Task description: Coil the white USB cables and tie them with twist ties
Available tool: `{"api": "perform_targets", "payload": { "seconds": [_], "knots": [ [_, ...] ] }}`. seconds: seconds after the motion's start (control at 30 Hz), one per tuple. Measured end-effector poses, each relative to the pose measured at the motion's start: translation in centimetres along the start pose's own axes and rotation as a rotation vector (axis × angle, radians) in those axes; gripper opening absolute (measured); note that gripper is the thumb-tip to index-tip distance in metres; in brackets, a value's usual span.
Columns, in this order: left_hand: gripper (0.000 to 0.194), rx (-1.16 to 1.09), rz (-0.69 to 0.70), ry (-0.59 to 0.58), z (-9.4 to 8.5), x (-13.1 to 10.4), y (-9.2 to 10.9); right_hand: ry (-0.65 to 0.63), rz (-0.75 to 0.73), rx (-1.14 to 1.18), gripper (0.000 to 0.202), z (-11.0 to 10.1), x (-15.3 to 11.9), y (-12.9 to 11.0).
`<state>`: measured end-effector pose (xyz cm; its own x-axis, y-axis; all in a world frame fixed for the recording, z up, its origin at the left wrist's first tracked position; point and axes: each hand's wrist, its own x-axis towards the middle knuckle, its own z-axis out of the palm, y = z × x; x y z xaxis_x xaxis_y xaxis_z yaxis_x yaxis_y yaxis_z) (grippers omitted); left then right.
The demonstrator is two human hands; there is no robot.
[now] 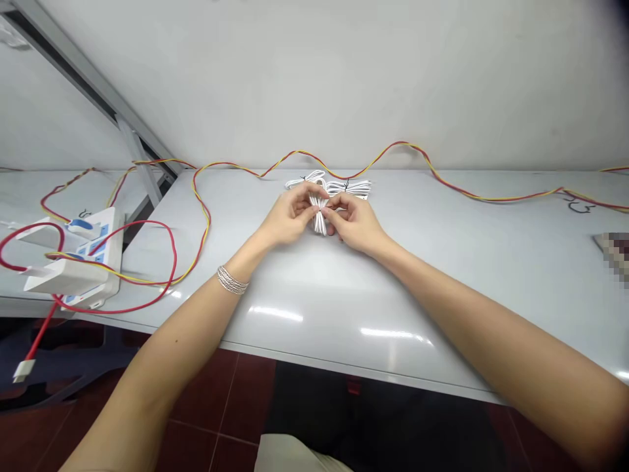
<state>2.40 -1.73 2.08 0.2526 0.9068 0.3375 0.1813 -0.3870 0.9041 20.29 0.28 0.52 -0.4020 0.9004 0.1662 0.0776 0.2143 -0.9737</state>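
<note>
Cable bundle [319, 225] between left hand [291, 215] and right hand [358, 223] (narrow pinches at its middle).

I can't see the middle of the white cable bundle [319, 223]; fingers of the left hand [289, 215] and right hand [358, 224] cover it. Just beyond that bundle, the hands partly hide two coiled cables [354, 188]. Well to its right, the view's edge cuts off a pixelated object [616, 252] I can't identify. Far to its left, a white charger [69, 276] hides part of the power strip [116, 244].
</note>
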Motion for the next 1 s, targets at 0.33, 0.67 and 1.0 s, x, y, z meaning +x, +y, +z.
{"api": "perform_targets", "payload": {
  "seconds": [0.33, 0.67, 1.0],
  "knots": [
    [0.025, 0.061, 0.001, 0.049, 0.5, -0.1, -0.8, 0.211, 0.114, 0.085, 0.018, 0.4, -0.3, -0.2],
    [0.028, -0.007, -0.065, 0.062, 0.8, -0.1, -1.2, 0.241, 0.137, 0.152, 0.011, 0.4, -0.2, -0.5],
    [0.032, 0.540, 0.204, 0.146, -0.2, -0.2, -1.3, 0.188, 0.150, 0.202, 0.017, 0.0, -0.2, -0.6]
  ]
}}
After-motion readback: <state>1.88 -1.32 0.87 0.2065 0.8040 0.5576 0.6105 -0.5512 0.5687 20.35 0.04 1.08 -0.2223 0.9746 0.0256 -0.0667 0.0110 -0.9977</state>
